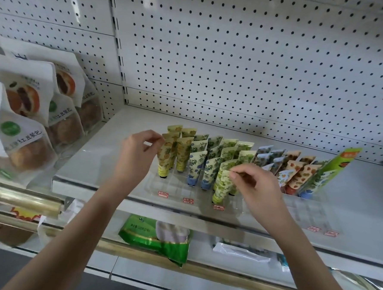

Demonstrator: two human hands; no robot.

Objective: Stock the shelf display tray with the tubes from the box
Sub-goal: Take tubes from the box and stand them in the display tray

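Nearest me, a green bag is lying on the lower shelf. Above it, on the upper shelf, the clear display tray is showing open slots along its front row. My right hand is pinching the top crimp of a green tube between thumb and fingers, the tube standing cap-down at the front of its column. My left hand is pinching the top of a yellow tube the same way at the tray's left end. I cannot tell whether either cap is fully seated. Behind them, blue tubes and orange tubes are leaning back toward the pegboard. The box is not in view. I am judging this as seating two tubes at once. The next move is calling for pressing each cap home, letting go, then fetching more for the front slots.
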